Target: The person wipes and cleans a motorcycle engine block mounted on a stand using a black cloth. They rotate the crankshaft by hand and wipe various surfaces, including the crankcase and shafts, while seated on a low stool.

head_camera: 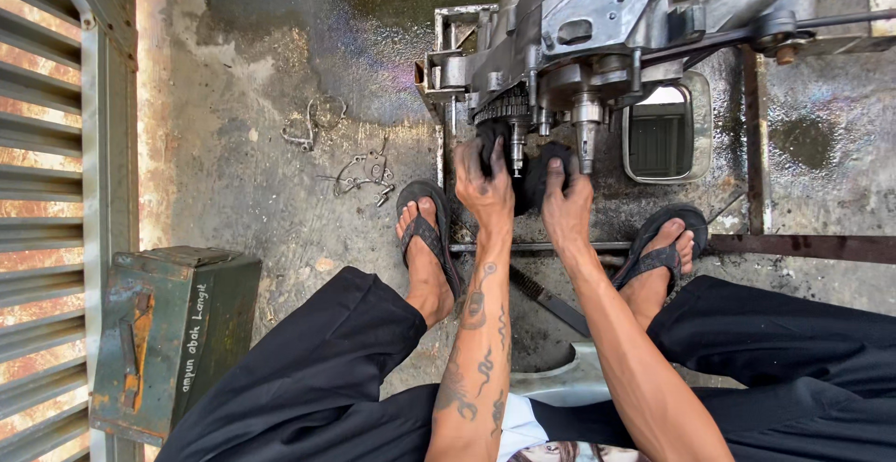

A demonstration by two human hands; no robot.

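While a bare grey cast-metal engine case (pixel 579 33) sits on its rusty steel frame (pixel 756 145) over the oily concrete, a dark greasy rag (pixel 534 171) is pressed around the short steel shaft (pixel 516 145) under its gear. I judge this a wiping step, needing firm twisting next. Left hand (pixel 485 187) and right hand (pixel 565 205) both clench the rag, just below the case.

Engine casing (pixel 579 33) blocks ahead; open concrete floor (pixel 261 201) lies left of it.
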